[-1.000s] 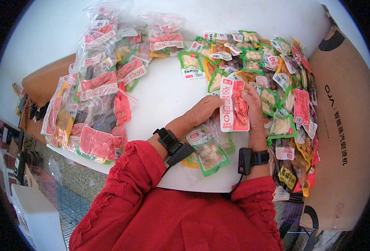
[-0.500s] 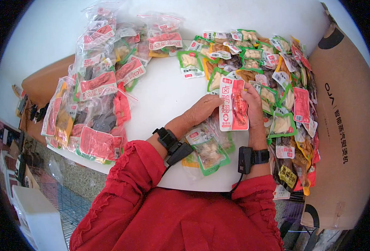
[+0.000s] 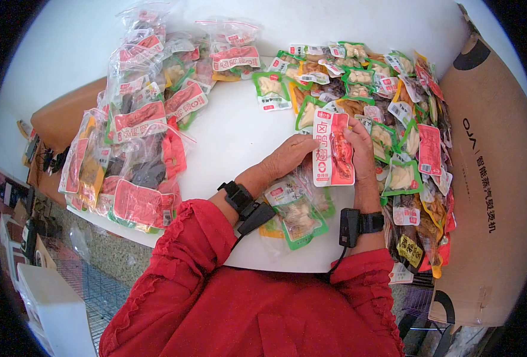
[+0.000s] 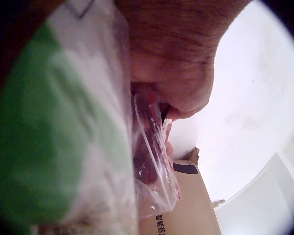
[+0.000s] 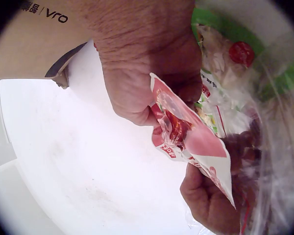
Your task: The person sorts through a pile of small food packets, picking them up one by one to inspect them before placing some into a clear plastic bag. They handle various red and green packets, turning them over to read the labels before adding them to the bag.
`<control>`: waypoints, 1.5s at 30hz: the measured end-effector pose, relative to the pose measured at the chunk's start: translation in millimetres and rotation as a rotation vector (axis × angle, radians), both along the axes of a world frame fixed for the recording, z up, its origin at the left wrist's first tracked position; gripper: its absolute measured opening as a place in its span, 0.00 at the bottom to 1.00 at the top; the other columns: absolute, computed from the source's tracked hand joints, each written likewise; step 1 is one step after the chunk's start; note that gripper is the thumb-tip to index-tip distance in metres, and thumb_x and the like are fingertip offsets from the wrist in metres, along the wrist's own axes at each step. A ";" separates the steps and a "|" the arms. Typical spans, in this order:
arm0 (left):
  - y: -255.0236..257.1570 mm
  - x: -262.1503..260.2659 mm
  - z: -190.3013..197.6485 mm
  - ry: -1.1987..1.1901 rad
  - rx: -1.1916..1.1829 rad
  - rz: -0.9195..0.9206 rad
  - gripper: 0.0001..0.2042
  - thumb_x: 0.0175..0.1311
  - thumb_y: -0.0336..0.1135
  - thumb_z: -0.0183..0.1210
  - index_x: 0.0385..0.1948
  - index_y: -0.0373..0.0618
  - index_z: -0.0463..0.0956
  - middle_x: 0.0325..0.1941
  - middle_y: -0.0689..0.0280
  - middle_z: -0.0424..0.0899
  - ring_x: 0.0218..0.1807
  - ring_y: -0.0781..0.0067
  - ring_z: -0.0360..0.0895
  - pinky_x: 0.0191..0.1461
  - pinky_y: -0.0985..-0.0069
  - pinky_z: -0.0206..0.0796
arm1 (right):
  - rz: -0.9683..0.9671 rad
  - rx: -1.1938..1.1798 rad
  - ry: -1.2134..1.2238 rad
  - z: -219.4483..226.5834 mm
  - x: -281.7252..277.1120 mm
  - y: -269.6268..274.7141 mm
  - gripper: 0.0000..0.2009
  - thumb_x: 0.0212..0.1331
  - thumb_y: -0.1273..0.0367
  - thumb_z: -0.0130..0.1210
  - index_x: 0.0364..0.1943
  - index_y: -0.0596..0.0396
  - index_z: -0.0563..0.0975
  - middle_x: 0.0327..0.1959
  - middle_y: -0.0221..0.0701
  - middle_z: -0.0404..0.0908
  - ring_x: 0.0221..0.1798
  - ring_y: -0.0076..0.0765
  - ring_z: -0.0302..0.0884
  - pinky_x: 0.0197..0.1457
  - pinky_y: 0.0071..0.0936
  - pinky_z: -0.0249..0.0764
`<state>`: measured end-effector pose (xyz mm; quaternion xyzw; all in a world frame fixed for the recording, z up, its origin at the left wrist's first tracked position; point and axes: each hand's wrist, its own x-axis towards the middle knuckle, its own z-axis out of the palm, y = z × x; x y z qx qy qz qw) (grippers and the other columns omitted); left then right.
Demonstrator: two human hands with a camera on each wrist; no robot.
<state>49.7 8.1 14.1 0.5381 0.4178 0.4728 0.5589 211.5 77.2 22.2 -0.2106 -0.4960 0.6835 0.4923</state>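
Observation:
My right hand [image 3: 362,149] grips a red-and-white duck wing pouch [image 3: 334,156] by its right side, its printed front facing up. At the pouch's left edge is my left hand [image 3: 287,157], fingers curled on a clear zip bag [image 4: 157,196] with a red stripe at its mouth. The bag hangs below both hands and contains a green-edged pouch [image 3: 302,219] of pale food. In the right wrist view, the duck wing pouch [image 5: 186,134] is tilted, with left fingers [image 5: 203,198] close by its lower end. Part of the left fingers is hidden behind plastic.
Filled zip bags [image 3: 141,122] are heaped along the left of the white table [image 3: 228,128]. A pile of loose food pouches [image 3: 382,134] covers the right side. Beyond it stands a large cardboard box [image 3: 484,178]; a white wall [image 3: 311,24] is behind.

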 end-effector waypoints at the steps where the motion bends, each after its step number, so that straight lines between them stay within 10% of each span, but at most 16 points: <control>1: -0.1 0.2 0.1 0.000 0.000 0.000 0.15 0.61 0.42 0.42 0.24 0.42 0.71 0.22 0.70 0.72 0.23 0.82 0.67 0.29 0.82 0.60 | -0.002 0.002 -0.006 -0.6 0.3 0.5 0.12 0.53 0.73 0.45 0.43 0.61 0.69 0.37 0.32 0.76 0.35 0.22 0.74 0.40 0.19 0.72; 26: 3.1 -0.5 -4.0 -0.001 -0.036 -0.022 0.09 0.58 0.36 0.48 0.30 0.41 0.73 0.26 0.70 0.75 0.26 0.83 0.70 0.31 0.84 0.63 | -0.009 0.023 -0.047 2.0 -1.6 -1.5 0.13 0.54 0.73 0.44 0.44 0.61 0.69 0.38 0.33 0.76 0.37 0.23 0.74 0.41 0.20 0.71; 33: 8.2 6.0 -2.1 -0.525 -0.120 0.149 0.09 0.59 0.36 0.48 0.31 0.42 0.72 0.22 0.72 0.73 0.21 0.84 0.67 0.25 0.86 0.60 | 0.045 0.002 0.076 5.8 -2.1 -3.1 0.21 0.60 0.60 0.42 0.50 0.62 0.64 0.42 0.37 0.74 0.41 0.28 0.75 0.44 0.23 0.72; 42: 0.1 6.3 3.1 -0.190 0.051 0.246 0.10 0.62 0.38 0.48 0.24 0.44 0.68 0.15 0.71 0.69 0.16 0.85 0.62 0.21 0.87 0.56 | 0.011 -0.078 0.199 2.0 -2.0 0.1 0.25 0.61 0.53 0.36 0.51 0.61 0.64 0.46 0.38 0.72 0.49 0.34 0.71 0.50 0.30 0.70; 45: 3.0 9.1 2.0 -0.401 0.081 0.194 0.06 0.60 0.34 0.50 0.28 0.42 0.70 0.22 0.67 0.75 0.21 0.82 0.69 0.25 0.86 0.63 | 0.056 -0.071 0.209 -1.6 1.7 5.1 0.25 0.61 0.53 0.36 0.51 0.62 0.64 0.47 0.38 0.71 0.51 0.35 0.69 0.52 0.31 0.68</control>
